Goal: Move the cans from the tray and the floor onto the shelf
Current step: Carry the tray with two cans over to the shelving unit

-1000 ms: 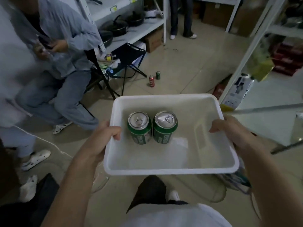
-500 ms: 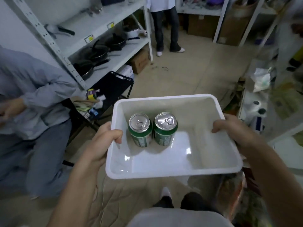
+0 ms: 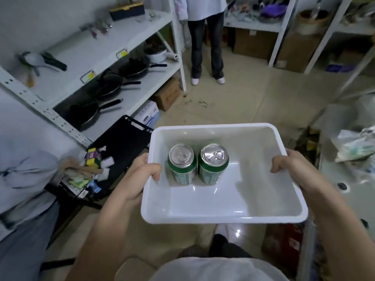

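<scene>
Setting: storeroom with a pale tiled floor (image 3: 253, 102), white metal racking on the left and at the back.
Left hand (image 3: 140, 177): closed on the tray's left rim, thumb over the lip and inside, fingers hidden beneath.
Right hand (image 3: 292, 167): closed on the right rim in the same way, thumb curled over the edge.
Tray (image 3: 223, 217): white glossy plastic, rectangular, rounded corners, rolled lip, shallow walls; held in the air, roughly level, in front of the body.
Left can (image 3: 182, 165): green printed aluminium cylinder, silver top with ring-pull; upright in the tray's left half, close to the left thumb.
Right can (image 3: 213, 163): same kind, upright, just beside the first; whether they touch cannot be told.
Handling note: smooth tray floor, so the cans will likely slide or tip; judged best to keep the tray level and walk steadily.
Step in hand: carrying the tray, apparently to a shelf; both cans not yet shelved, and no floor cans in view.
Folding stool (image 3: 121, 142): black, beside the tray, small packets piled at one end.
Shelf (image 3: 129, 98): white painted boards, perforated uprights; lower tier holds black frying pans (image 3: 109, 86), upper tier mostly bare.
Far: a standing person's legs (image 3: 207, 49); cardboard boxes (image 3: 253, 43) under the back rack.
</scene>
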The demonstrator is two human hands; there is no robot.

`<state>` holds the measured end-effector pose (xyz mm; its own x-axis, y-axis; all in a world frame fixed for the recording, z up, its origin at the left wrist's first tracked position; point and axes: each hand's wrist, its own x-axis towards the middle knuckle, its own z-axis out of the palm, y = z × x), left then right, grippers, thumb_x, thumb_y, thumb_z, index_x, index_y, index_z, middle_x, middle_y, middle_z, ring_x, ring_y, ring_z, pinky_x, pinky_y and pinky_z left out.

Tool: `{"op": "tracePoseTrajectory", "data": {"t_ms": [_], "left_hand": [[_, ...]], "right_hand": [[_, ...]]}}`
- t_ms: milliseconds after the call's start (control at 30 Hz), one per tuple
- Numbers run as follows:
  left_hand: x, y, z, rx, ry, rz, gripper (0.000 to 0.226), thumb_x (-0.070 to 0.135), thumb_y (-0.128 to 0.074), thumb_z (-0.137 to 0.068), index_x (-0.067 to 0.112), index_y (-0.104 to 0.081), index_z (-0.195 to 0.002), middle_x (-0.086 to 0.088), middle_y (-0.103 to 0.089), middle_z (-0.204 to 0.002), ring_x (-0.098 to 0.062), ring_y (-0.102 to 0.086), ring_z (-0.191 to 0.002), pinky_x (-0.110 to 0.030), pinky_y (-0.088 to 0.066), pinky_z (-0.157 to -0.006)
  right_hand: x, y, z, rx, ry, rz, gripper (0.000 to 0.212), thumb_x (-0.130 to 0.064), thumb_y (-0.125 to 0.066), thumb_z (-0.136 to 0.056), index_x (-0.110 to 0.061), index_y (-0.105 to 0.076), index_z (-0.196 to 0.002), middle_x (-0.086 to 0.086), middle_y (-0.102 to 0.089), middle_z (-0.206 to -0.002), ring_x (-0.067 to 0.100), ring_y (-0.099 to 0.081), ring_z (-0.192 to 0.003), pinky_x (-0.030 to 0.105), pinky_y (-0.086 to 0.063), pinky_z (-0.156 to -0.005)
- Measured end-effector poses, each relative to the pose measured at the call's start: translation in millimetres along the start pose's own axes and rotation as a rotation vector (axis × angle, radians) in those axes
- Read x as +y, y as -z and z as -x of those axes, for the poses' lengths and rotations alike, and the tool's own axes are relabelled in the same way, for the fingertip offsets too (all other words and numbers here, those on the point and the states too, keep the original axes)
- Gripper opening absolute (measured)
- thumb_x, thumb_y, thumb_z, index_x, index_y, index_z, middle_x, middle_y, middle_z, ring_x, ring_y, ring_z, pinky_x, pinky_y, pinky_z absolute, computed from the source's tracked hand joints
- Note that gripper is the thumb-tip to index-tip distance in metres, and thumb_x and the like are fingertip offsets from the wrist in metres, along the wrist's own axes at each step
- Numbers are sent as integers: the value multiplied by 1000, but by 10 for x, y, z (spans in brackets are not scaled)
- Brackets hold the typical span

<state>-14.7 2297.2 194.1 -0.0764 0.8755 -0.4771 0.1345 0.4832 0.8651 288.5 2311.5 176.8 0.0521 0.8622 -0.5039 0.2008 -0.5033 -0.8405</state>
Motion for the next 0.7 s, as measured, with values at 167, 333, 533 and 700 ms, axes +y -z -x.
{"op": "tracePoseTrajectory", "data": {"t_ms": [167, 333, 533, 700], "left_hand": [[501, -49, -874, 32, 53, -20, 37, 6, -46, -42, 5, -51, -79, -8, -52, -68, -22, -58, -57, -23, -44, -50], [998, -132, -1790, 62, 86, -12, 27, 4, -45, -43, 7, -51, -69, -8, -51, -64, -21, -53, -53, -25, -42, -48], [1616, -137, -3196, 69, 79, -18, 38, 5, -43, -42, 3, -49, -79, -14, -47, -73, -27, -49, -70, -29, -39, -62], [2212, -48, -4162, 104, 79, -30, 26, 3, -43, -41, 3, -46, -67, -6, -45, -58, -24, -44, -57, -26, -35, -55]], "right_hand": [[-597, 172, -889, -44, -21, 24, 31, -10, -51, -49, -4, -63, -77, 9, -64, -61, 27, -60, -52, 27, -47, -52], [-1129, 237, -1932, -67, -19, 67, 23, -9, -52, -50, -5, -61, -71, 4, -61, -49, 21, -57, -40, 25, -44, -46], [-1850, 250, -3271, -64, -41, 74, 23, -10, -49, -45, -7, -60, -65, 0, -59, -35, 14, -55, -30, 20, -42, -34], [-2556, 252, -4182, -69, -17, 27, 12, -6, -50, -48, -9, -57, -58, -3, -56, -31, 10, -52, -25, 12, -36, -29]]}}
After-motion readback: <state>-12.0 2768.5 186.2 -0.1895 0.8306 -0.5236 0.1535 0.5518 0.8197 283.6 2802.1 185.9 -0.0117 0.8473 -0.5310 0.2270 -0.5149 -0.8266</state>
